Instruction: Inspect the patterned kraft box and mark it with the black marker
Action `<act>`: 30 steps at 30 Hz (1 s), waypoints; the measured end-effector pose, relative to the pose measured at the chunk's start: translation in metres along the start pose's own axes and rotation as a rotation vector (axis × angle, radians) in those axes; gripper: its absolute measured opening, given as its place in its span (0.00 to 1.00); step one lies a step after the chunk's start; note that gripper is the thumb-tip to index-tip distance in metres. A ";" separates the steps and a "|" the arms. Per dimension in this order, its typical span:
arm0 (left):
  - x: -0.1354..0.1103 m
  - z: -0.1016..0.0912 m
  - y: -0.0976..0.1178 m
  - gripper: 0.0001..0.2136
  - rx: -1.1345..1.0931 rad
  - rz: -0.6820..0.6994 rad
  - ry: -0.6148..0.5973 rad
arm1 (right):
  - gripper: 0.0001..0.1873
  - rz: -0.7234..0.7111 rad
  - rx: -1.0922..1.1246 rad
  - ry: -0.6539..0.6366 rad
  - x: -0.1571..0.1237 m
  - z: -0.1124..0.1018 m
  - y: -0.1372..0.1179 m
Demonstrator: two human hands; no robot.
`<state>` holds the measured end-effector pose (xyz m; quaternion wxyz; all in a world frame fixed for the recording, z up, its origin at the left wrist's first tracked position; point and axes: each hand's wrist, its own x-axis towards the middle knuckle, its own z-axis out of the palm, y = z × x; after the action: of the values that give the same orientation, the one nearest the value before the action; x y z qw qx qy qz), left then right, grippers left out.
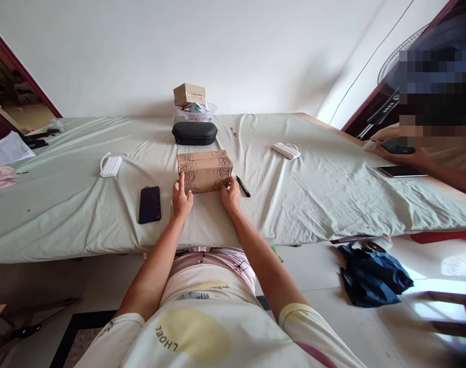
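Soft, bright light covers the plain white wall (236, 51), faintly shadowed toward the right; glare whitens the glossy pale tiled floor (457, 267); edges stretch, and pixelation covers one right-hand patch.

Shirt (140, 352): cream, short-sleeved, seen at 6 o'clock.
Yellow oval (202, 332): printed on front; dark lettering (167, 338) noted at its 9 o'clock.
Left sleeve (121, 324): marked in black.
Right sleeve (297, 317): yellow-tinted at cuff.
Magenta band (315, 354): printed at 5 o'clock.
Lower garment (225, 258): pink-and-white, dark-figured.
Left hand (182, 198), right hand (231, 197): seen bare.
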<state>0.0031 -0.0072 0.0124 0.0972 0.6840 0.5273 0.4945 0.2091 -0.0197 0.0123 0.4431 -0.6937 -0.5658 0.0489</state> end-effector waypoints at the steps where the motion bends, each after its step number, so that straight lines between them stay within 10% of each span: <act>1: 0.000 0.000 -0.001 0.38 0.000 0.000 -0.003 | 0.32 0.021 -0.029 -0.033 0.000 0.000 0.001; 20: 0.000 -0.004 -0.008 0.37 -0.075 0.008 0.013 | 0.36 0.053 -0.102 -0.137 -0.008 -0.010 -0.004; 30: 0.000 0.010 -0.021 0.39 -0.193 -0.101 0.096 | 0.45 -0.121 0.403 0.091 0.010 -0.012 0.000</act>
<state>-0.0025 0.0057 -0.0066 0.1621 0.6194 0.5152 0.5698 0.2199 -0.0180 0.0242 0.6000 -0.5574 -0.5646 0.1026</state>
